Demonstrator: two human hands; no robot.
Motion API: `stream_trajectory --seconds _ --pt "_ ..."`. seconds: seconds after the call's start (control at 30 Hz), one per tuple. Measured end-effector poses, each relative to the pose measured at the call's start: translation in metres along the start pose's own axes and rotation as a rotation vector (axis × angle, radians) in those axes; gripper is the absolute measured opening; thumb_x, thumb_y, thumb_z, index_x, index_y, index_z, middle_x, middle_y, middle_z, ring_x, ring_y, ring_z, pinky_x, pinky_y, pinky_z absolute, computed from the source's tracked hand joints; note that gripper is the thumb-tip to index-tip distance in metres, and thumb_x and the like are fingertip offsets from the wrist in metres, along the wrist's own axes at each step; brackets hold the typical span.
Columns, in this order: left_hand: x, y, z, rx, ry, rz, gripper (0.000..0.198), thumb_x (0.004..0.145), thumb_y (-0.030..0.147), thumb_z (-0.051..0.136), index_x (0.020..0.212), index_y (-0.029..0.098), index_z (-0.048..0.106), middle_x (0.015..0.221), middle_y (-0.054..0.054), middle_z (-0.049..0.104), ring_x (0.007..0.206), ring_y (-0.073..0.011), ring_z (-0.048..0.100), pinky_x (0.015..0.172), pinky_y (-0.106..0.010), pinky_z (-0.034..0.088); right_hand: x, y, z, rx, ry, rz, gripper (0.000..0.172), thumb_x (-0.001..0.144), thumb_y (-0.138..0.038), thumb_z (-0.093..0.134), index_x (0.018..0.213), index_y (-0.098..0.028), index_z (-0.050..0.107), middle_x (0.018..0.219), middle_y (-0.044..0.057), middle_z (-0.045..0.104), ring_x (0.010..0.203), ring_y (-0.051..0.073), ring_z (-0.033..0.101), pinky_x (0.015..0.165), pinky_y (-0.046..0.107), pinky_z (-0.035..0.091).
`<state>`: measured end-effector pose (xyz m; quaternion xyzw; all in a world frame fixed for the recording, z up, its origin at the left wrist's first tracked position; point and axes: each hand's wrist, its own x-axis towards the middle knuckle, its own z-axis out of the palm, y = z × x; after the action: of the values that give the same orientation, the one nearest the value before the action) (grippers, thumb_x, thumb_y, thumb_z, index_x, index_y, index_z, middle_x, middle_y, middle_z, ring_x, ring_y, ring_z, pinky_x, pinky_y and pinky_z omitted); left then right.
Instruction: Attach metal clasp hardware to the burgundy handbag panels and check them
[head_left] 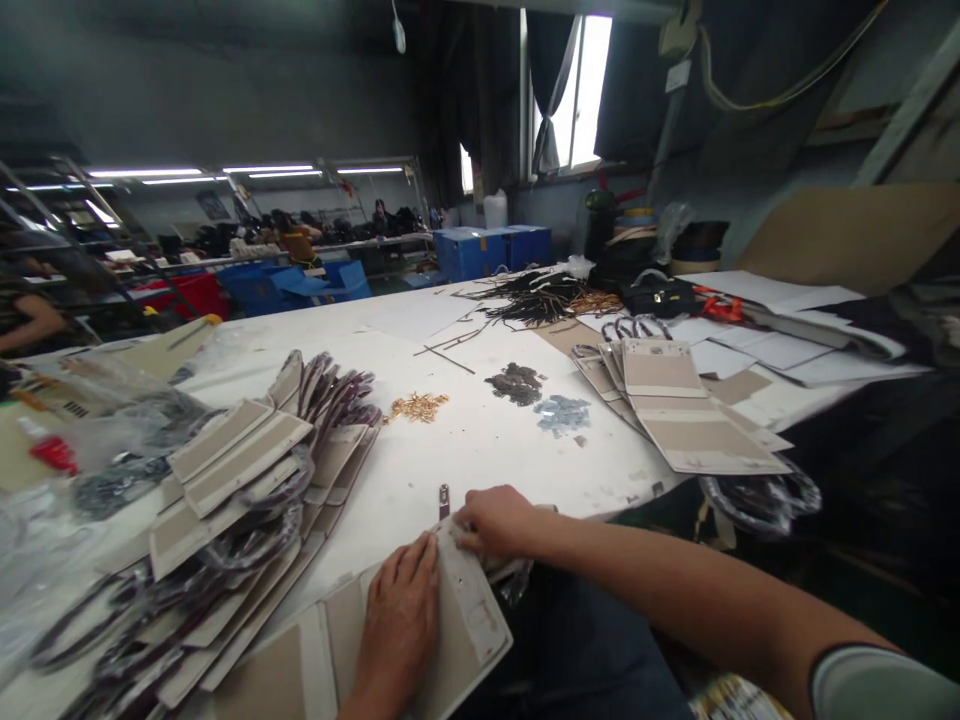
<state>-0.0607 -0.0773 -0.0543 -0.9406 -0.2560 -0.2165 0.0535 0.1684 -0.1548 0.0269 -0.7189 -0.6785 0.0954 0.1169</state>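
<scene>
A beige bag panel (469,600) with pale bands lies at the table's near edge, partly under my hands. My left hand (401,610) rests flat on it, fingers stretched out and holding nothing. At the panel's far edge, my right hand (499,520) has its fingers curled in and pressed on the corner; the fingertips are partly hidden. A short dark strap tab (444,500) with a metal piece sticks out beyond that edge, just left of my right fingers.
Stacked bag panels with plastic-wrapped handles (262,500) stand at left, more panels (667,400) at right. Small piles of gold hardware (417,407), dark pieces (514,383) and grey-blue pieces (562,415) lie ahead on the white table (420,470). Black straps (532,298) lie farther back.
</scene>
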Motion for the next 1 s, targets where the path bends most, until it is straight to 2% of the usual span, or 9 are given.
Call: stream_trajectory --seconds 0.07,0.13,0.23,0.3,0.4,0.57,0.83,0.93,1.0 --pt "-0.002 0.000 0.002 -0.011 0.009 -0.006 0.046 0.103 0.022 0.043 0.146 0.021 0.059 0.145 -0.005 0.064 0.128 -0.0279 0.054 0.106 -0.046 0.048 -0.001 0.033 -0.013 0.049 0.071 0.176 0.030 0.095 -0.045 0.069 0.121 -0.032 0.076 0.115 0.002 0.076 0.106 0.023 0.071 0.090 0.031 0.053" --pt "-0.003 0.000 0.003 -0.028 0.007 -0.010 0.046 0.103 0.024 0.044 0.146 0.020 0.060 0.145 -0.005 0.064 0.128 -0.0285 0.054 0.107 -0.047 0.048 -0.003 0.074 -0.028 0.004 0.128 0.345 0.033 0.100 -0.039 0.062 0.128 -0.028 0.073 0.124 0.005 0.074 0.114 0.024 0.067 0.096 0.033 0.051" --pt "-0.004 0.001 0.003 -0.057 0.003 -0.033 0.046 0.103 0.024 0.045 0.147 0.019 0.059 0.146 -0.005 0.064 0.128 -0.0291 0.054 0.108 -0.048 0.047 -0.004 0.136 -0.044 -0.063 0.157 0.580 0.035 0.099 -0.035 0.059 0.127 -0.023 0.075 0.131 0.011 0.071 0.119 0.030 0.065 0.096 0.039 0.051" --pt "-0.004 0.001 0.003 -0.071 0.004 -0.043 0.047 0.102 0.024 0.046 0.147 0.020 0.058 0.146 -0.005 0.063 0.129 -0.0294 0.054 0.109 -0.048 0.046 -0.004 0.167 -0.046 -0.080 0.160 0.671 0.035 0.097 -0.036 0.059 0.126 -0.025 0.076 0.127 0.010 0.073 0.115 0.030 0.067 0.092 0.037 0.052" --pt "-0.004 0.003 0.001 -0.083 0.002 -0.051 0.046 0.101 0.023 0.048 0.146 0.020 0.059 0.146 -0.005 0.063 0.128 -0.0298 0.054 0.109 -0.048 0.046 -0.004 0.194 -0.038 -0.075 0.151 0.718 0.032 0.096 -0.037 0.058 0.119 -0.030 0.079 0.113 0.004 0.078 0.106 0.026 0.070 0.085 0.032 0.052" --pt "-0.003 0.010 -0.006 -0.126 -0.055 -0.087 0.048 0.100 0.022 0.050 0.147 0.021 0.059 0.147 -0.006 0.062 0.130 -0.0304 0.053 0.108 -0.049 0.046 -0.001 0.210 -0.027 -0.087 0.156 0.715 0.027 0.092 -0.036 0.061 0.109 -0.032 0.082 0.106 0.001 0.078 0.100 0.025 0.069 0.077 0.029 0.048" --pt "-0.003 0.017 -0.012 -0.160 -0.086 -0.119 0.047 0.102 0.023 0.049 0.149 0.020 0.056 0.149 -0.007 0.060 0.132 -0.0309 0.050 0.112 -0.051 0.043 0.009 0.223 -0.035 -0.037 0.161 0.664 0.017 0.084 -0.027 0.068 0.093 -0.021 0.081 0.087 0.006 0.077 0.076 0.021 0.067 0.062 0.027 0.041" --pt "-0.004 0.018 -0.012 -0.180 -0.090 -0.124 0.048 0.101 0.023 0.051 0.148 0.020 0.057 0.149 -0.007 0.060 0.133 -0.0311 0.049 0.112 -0.052 0.043 0.009 0.218 -0.044 0.011 0.186 0.642 0.018 0.088 -0.027 0.067 0.093 -0.017 0.080 0.077 0.007 0.075 0.067 0.020 0.065 0.058 0.028 0.042" --pt "-0.003 0.018 -0.012 -0.189 -0.096 -0.128 0.048 0.101 0.023 0.052 0.148 0.020 0.057 0.149 -0.007 0.060 0.133 -0.0311 0.049 0.112 -0.052 0.043 0.009 0.202 -0.052 0.049 0.199 0.608 0.019 0.090 -0.029 0.066 0.097 -0.017 0.079 0.076 0.005 0.074 0.064 0.018 0.066 0.058 0.026 0.044"
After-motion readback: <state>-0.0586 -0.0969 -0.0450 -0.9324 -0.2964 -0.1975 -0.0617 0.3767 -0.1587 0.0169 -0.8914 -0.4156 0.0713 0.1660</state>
